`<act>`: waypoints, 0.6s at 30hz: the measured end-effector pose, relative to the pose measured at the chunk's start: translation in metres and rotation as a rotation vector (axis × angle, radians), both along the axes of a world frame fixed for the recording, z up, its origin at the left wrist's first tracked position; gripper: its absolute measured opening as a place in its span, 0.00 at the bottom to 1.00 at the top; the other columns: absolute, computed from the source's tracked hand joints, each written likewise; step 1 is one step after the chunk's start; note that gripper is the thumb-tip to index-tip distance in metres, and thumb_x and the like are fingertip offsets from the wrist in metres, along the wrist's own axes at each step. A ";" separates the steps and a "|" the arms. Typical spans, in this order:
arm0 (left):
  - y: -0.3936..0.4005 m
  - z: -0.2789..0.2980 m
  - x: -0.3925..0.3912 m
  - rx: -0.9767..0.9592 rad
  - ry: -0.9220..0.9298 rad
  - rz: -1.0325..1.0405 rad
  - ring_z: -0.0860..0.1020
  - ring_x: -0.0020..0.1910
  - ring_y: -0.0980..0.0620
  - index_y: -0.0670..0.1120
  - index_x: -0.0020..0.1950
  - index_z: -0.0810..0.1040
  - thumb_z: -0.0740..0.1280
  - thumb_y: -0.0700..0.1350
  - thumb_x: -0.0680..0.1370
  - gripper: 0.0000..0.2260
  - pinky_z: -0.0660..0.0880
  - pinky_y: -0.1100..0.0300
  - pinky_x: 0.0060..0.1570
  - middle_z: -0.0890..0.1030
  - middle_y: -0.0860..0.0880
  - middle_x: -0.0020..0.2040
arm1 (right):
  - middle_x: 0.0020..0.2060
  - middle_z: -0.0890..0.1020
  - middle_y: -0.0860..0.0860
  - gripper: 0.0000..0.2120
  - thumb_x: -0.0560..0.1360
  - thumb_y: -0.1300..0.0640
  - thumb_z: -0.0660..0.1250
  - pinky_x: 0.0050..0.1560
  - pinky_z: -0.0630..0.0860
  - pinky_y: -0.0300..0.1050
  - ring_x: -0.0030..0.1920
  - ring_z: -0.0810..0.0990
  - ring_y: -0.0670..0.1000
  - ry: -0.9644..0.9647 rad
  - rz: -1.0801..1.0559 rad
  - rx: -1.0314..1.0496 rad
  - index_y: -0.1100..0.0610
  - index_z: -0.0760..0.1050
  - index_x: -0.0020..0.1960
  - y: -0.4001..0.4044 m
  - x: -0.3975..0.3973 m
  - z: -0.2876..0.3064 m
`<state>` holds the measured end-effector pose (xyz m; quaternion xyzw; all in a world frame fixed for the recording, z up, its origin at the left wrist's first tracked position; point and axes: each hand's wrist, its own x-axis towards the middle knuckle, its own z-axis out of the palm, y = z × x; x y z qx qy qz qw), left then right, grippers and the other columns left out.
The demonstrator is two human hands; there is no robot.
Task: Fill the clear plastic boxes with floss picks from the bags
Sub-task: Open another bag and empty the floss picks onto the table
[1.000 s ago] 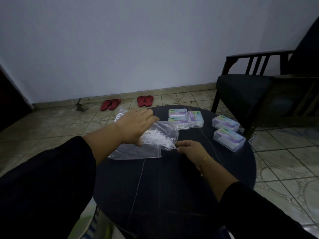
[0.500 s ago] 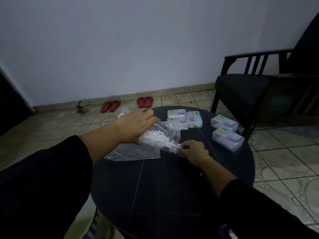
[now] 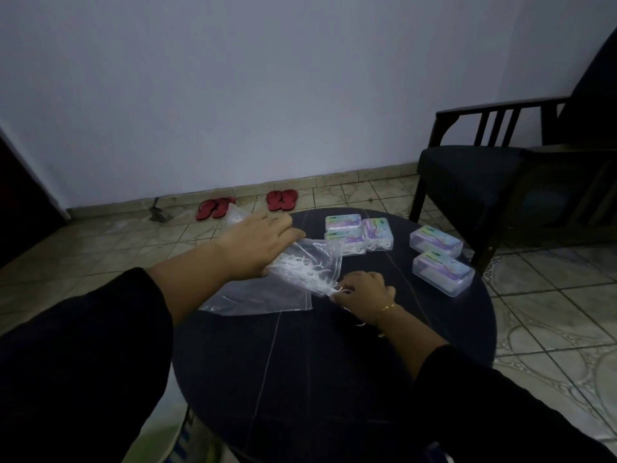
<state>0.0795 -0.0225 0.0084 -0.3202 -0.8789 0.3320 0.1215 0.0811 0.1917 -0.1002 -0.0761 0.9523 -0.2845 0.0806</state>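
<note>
The left hand [image 3: 257, 243] is gripping a clear bag [image 3: 309, 265] from above, holding it tilted with its mouth down toward the right hand [image 3: 362, 297]. White floss picks [image 3: 302, 267] are bunching inside the bag near the mouth, and a few are poking out against the right hand's curled fingers, which are closing on them just above the round dark table [image 3: 317, 379]. A second flat bag [image 3: 257, 300] is lying on the table under the first.

Five clear boxes are sitting at the table's far side: three [image 3: 357, 233] clustered together, touching, and two [image 3: 440, 259] to their right near the edge. Each is carrying a pastel purple-and-teal label; the writing is too small and dim to read.
</note>
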 end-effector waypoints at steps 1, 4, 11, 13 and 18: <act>-0.001 0.001 0.001 -0.007 0.013 0.001 0.70 0.60 0.49 0.46 0.75 0.57 0.72 0.55 0.70 0.39 0.67 0.56 0.60 0.68 0.48 0.63 | 0.61 0.73 0.45 0.09 0.75 0.44 0.65 0.61 0.61 0.53 0.66 0.64 0.53 0.000 -0.023 0.001 0.45 0.78 0.53 0.001 0.000 -0.001; -0.003 0.005 0.003 -0.006 0.044 0.009 0.69 0.62 0.49 0.46 0.76 0.56 0.71 0.54 0.72 0.39 0.64 0.57 0.60 0.67 0.47 0.65 | 0.59 0.74 0.48 0.02 0.75 0.49 0.63 0.60 0.61 0.52 0.66 0.65 0.55 0.007 -0.100 -0.009 0.45 0.74 0.45 0.007 0.000 -0.003; 0.006 0.009 0.002 0.013 0.015 -0.009 0.70 0.61 0.49 0.47 0.75 0.58 0.73 0.55 0.70 0.39 0.68 0.55 0.60 0.68 0.47 0.63 | 0.72 0.62 0.46 0.37 0.67 0.38 0.72 0.67 0.55 0.56 0.72 0.56 0.54 0.008 0.017 -0.050 0.43 0.61 0.71 -0.002 0.003 0.002; 0.009 0.009 0.002 0.018 -0.003 0.003 0.69 0.60 0.49 0.47 0.75 0.57 0.73 0.54 0.70 0.39 0.68 0.54 0.60 0.68 0.47 0.63 | 0.69 0.66 0.46 0.28 0.69 0.39 0.70 0.66 0.57 0.55 0.71 0.58 0.53 0.022 0.029 -0.015 0.45 0.70 0.66 -0.007 0.000 0.001; 0.010 0.009 0.005 0.013 -0.013 0.040 0.68 0.59 0.51 0.47 0.76 0.55 0.71 0.49 0.72 0.38 0.65 0.63 0.50 0.66 0.48 0.62 | 0.48 0.75 0.42 0.11 0.73 0.42 0.67 0.58 0.60 0.52 0.63 0.65 0.51 0.014 -0.036 -0.037 0.48 0.77 0.38 -0.002 -0.004 -0.007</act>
